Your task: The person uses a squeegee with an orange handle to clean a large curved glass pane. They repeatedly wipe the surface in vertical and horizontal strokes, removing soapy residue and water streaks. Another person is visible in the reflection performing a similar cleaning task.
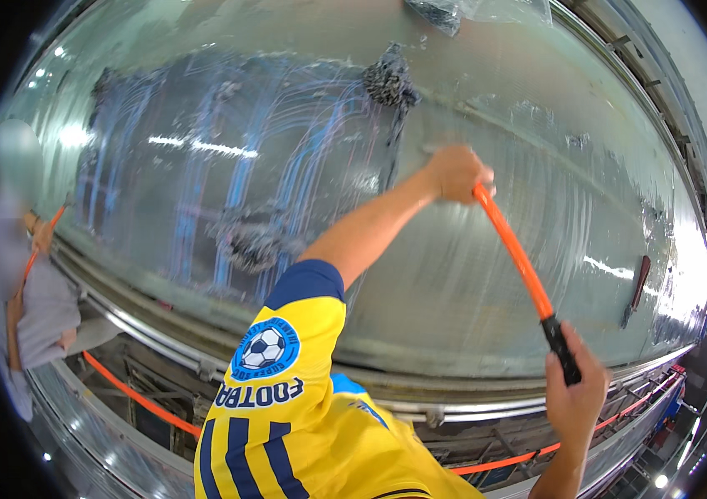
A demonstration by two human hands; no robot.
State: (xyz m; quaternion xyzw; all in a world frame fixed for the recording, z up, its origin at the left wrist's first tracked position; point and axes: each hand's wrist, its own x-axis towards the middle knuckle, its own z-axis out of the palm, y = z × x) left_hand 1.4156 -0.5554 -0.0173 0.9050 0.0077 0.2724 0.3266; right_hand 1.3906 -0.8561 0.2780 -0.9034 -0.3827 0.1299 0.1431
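My left hand (457,175) is closed around the upper end of an orange pole (516,249), arm stretched out over a large wet, grey-green flat surface (470,308). Lower down, my right hand (578,387) wraps the black grip of the same pole. The pole's working end is hidden at my left hand, so its kind does not show. Left of my forearm lies a dark area (170,175) streaked blue and pink. A clump of wet grey scrapings (388,79) sits at its upper right corner, and another clump (254,245) lies near my elbow.
At the left a person (33,291) in grey holds another orange tool (44,239). A dark red-handled tool (638,287) lies at the right. Clear plastic film (486,10) rests at the far edge. Metal rails (486,412) and an orange hose or bar (141,399) run along the near side.
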